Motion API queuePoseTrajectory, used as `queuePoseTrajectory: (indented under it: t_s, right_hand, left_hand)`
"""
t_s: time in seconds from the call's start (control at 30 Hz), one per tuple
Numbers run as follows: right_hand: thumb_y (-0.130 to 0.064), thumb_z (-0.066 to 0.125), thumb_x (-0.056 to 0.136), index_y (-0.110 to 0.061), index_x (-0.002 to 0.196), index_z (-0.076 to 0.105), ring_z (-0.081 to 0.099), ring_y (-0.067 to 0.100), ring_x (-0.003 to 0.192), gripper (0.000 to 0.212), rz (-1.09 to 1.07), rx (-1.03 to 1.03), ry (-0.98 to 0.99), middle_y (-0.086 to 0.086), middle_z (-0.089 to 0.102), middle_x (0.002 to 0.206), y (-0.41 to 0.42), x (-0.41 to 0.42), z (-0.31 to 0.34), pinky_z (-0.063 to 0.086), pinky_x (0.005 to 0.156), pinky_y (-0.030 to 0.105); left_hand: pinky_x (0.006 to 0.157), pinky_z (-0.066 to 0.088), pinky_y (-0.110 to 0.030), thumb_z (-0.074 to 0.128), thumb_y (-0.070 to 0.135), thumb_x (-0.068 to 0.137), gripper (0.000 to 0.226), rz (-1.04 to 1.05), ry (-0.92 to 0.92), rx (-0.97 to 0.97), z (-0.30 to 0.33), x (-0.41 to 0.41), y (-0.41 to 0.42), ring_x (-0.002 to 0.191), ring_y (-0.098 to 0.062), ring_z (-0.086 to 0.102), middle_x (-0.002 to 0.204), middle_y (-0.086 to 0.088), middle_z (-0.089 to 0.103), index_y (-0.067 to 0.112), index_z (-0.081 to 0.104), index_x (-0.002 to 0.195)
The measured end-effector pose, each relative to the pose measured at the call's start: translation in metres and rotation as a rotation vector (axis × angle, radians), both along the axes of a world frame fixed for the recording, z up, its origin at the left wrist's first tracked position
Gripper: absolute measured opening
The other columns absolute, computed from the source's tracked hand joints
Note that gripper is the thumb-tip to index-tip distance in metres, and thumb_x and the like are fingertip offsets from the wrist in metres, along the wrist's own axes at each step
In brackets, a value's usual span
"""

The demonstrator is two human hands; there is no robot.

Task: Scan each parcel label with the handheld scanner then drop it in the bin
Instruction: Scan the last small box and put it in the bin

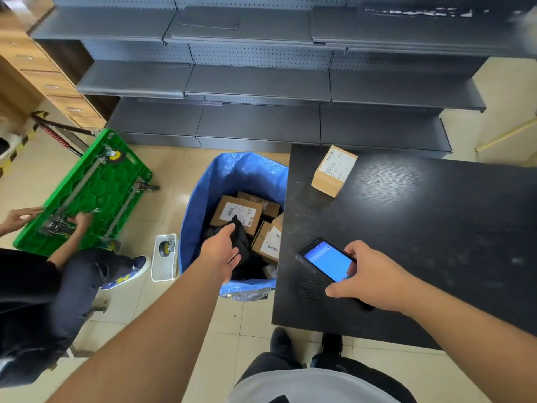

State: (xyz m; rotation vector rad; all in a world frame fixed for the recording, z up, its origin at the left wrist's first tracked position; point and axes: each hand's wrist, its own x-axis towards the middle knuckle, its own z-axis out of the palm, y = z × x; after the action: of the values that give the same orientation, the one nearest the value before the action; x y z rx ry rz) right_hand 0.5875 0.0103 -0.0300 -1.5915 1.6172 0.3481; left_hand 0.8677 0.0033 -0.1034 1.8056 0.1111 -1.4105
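The right hand [374, 274] is gripping the scanner [327, 260] at the table's [436, 228] near edge; left of the table, the left hand [222, 251] is pinching a black bag [241, 242] over the bin [200, 199].

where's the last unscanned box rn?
The cardboard box sits label-up near the far-left corner of the black table, right of the blue bin and beyond the right hand holding the scanner.

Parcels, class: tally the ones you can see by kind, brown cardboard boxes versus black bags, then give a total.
Brown cardboard boxes: 5, meaning 1 on the black table at and 4 in the blue bin at
Black bags: 1
Total: 6
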Motion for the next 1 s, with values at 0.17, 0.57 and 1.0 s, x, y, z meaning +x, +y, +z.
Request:
queuePoseTrajectory:
  t_s: [0.17,0.57,1.0]
  right_hand:
    - [-0.05,0.089,0.076,-0.034,0.125,0.039,0.067,0.014,0.088,0.072,-0.017,0.008,-0.011,-0.009,0.055,0.108,-0.002,-0.008,0.002,0.061,0.07,0.022]
    - [-0.052,0.087,0.076,-0.036,0.124,0.034,0.067,0.014,0.087,0.074,-0.095,0.042,-0.016,-0.008,0.057,0.106,-0.028,-0.067,-0.014,0.062,0.073,0.027]
    - [-0.053,0.088,0.074,-0.033,0.12,0.035,0.069,0.018,0.09,0.073,-0.262,0.143,-0.103,-0.005,0.061,0.105,-0.098,-0.141,-0.054,0.063,0.073,0.037]
  left_hand:
    - [0.107,0.056,-0.041,0.071,0.031,0.101,0.046,-0.042,-0.022,0.025,0.001,-0.009,-0.007,0.124,-0.023,0.063,0.133,-0.004,0.059,0.021,0.057,0.144]
    - [0.112,0.051,-0.041,0.066,0.026,0.104,0.008,-0.294,-0.073,0.058,-0.018,-0.071,-0.05,0.108,-0.018,0.061,0.101,0.003,0.061,0.02,0.062,0.103]
    - [0.107,0.052,-0.051,0.082,0.04,0.087,0.087,-0.558,-0.322,0.015,-0.05,-0.155,-0.144,0.12,-0.027,0.064,0.134,0.0,0.065,0.025,0.034,0.157]
